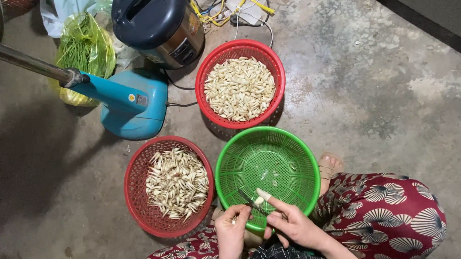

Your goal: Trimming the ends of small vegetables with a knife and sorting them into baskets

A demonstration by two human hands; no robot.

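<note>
2 hands over green basket (pixel 233 162): left hand (pixel 231 233) grips knife (pixel 248 198), right hand (pixel 291 223) pinches pale garlic clove (pixel 263 194).

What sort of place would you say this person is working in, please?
Probably a home kitchen or back room, with the work done on the floor: a bare concrete floor, a rice cooker with cables, a fan base, and baskets of cloves beside the seated person.

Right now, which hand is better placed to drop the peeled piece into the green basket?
The right hand: its fingers pinch the pale piece already above the green basket. The left hand grips the knife.
</note>
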